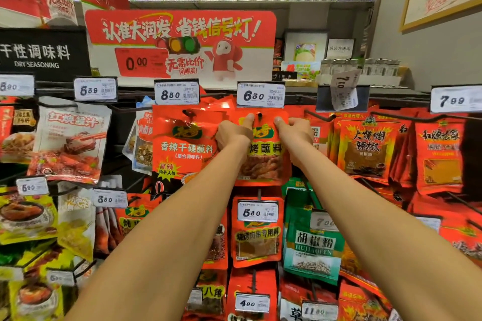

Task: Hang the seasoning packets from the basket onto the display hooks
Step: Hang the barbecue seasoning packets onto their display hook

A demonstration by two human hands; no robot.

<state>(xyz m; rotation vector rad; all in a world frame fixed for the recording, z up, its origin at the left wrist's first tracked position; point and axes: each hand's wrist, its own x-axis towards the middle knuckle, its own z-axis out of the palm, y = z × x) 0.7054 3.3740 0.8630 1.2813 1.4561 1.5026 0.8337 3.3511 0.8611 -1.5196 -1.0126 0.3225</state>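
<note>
Both forearms reach far up to where the left hand [233, 135] and right hand [296, 133] pinch a light, floppy red packet [263, 161] by its top corners, best held beside the hang hole [260, 115].

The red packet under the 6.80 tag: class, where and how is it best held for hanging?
Pinch the red packet by its flat top edge, one hand each side of the hang hole, coming from the front; that probably keeps the hole taut and visible.

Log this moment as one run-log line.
step: hanging | left hand: pinches red packet top | right hand: pinches same | hole at hook under 6.80 tag
</note>
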